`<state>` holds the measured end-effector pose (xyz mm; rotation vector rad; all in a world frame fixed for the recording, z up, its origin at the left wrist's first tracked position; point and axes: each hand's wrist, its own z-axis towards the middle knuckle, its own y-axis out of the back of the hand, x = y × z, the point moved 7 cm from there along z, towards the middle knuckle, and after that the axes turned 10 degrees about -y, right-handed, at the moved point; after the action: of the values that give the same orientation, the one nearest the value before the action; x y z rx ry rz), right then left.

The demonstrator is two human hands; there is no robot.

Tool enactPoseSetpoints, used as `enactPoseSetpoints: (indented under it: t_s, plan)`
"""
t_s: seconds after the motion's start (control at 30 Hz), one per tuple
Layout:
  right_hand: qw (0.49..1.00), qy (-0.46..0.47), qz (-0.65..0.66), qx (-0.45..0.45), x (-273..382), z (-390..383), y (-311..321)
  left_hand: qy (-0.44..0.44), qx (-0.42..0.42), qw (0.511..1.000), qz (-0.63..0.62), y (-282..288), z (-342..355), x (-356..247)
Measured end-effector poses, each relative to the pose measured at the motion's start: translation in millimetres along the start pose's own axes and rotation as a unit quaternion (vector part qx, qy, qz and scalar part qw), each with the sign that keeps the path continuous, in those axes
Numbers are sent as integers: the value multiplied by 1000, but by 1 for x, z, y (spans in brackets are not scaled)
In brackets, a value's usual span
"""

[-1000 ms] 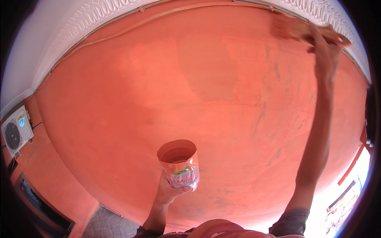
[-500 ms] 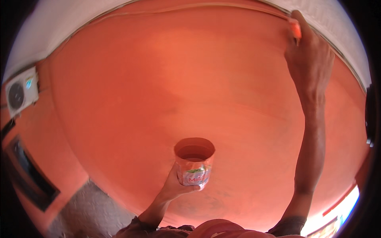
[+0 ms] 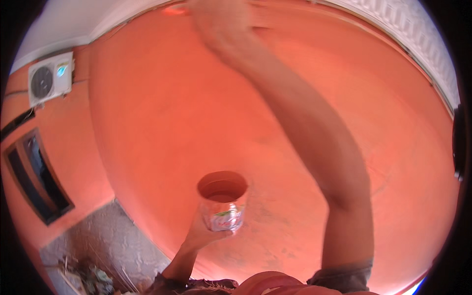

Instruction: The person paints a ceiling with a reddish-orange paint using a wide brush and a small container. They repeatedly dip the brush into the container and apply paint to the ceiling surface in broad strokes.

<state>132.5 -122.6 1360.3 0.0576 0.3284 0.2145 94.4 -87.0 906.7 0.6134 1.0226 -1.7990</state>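
Near 6 o'clock, left hand (image 3: 205, 232) grips a cut-open plastic bottle (image 3: 222, 216) low on its side, open end up, orange-red liquid (image 3: 222, 196) inside, probably paint. Up at 12, right hand (image 3: 221, 18) is blurred at frame edge; can't tell whether it's closed or on what. Blurred orange object (image 3: 175, 10) at 11, just beside it, unidentified. Risks: bottle wall looks thin, so a hard squeeze could buckle it and slop liquid out; wrist tilt during the high reach, same result. White ceiling (image 3: 73, 24) at 10: overshoot could smear it.
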Motion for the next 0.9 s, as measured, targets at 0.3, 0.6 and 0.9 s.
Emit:
enactPoseSetpoints:
  t_s: [0.3,0.6,0.9]
  plan:
    - [959,-29,262,-106,5,10,14,-64,-89,992,60,-9,-24,-20]
    - [921,-210,326,29,-152,-33,182,-111,-10,994,-2,-22,-21,-77]
    - [861,-271,354,-245,-307,-149,277,-12,100,988,-121,32,10,-27]
